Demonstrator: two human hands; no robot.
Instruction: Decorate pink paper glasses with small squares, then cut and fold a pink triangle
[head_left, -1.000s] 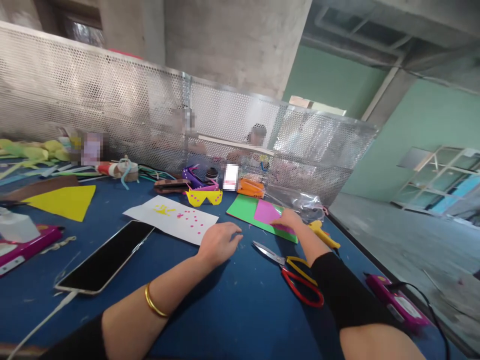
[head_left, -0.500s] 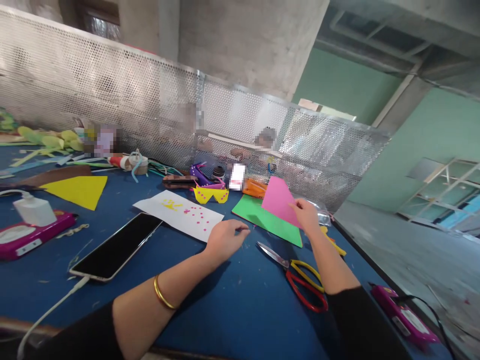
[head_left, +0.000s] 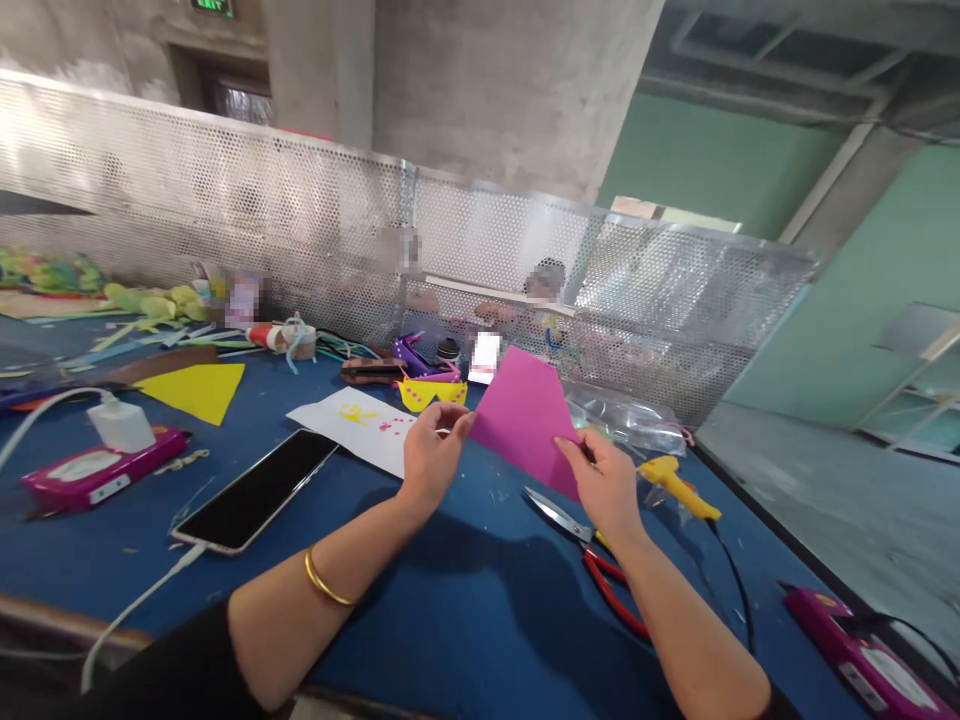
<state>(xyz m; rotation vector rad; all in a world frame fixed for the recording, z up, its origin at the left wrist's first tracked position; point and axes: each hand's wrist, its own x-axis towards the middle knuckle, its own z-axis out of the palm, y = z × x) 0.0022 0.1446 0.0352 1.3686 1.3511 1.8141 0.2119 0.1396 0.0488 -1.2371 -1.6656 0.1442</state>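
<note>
A pink sheet of craft paper or foam (head_left: 525, 415) is held up above the table. My right hand (head_left: 604, 490) pinches its lower right edge between thumb and fingers. At the sheet's left corner, my left hand (head_left: 435, 455) has thumb and fingertips closed on the edge. Scissors (head_left: 555, 510) with red and yellow handles lie beneath my right hand, partly covered by it. Behind my left hand are a white paper (head_left: 349, 425) with small pink and yellow pieces and a yellow eye mask (head_left: 420, 393). No green sheet shows; whether it is behind the pink one is hidden.
A phone (head_left: 255, 490) on a charging cable and a magenta power strip (head_left: 105, 470) lie left, near a yellow sheet (head_left: 199, 388). To the right are a yellow glue gun (head_left: 679, 487) and another magenta strip (head_left: 862, 650). A perforated metal screen (head_left: 480, 225) closes the back.
My right hand has lifted the pink sheet and brought it left and nearer. My left hand has risen to its corner. The green sheet has gone from view on the table.
</note>
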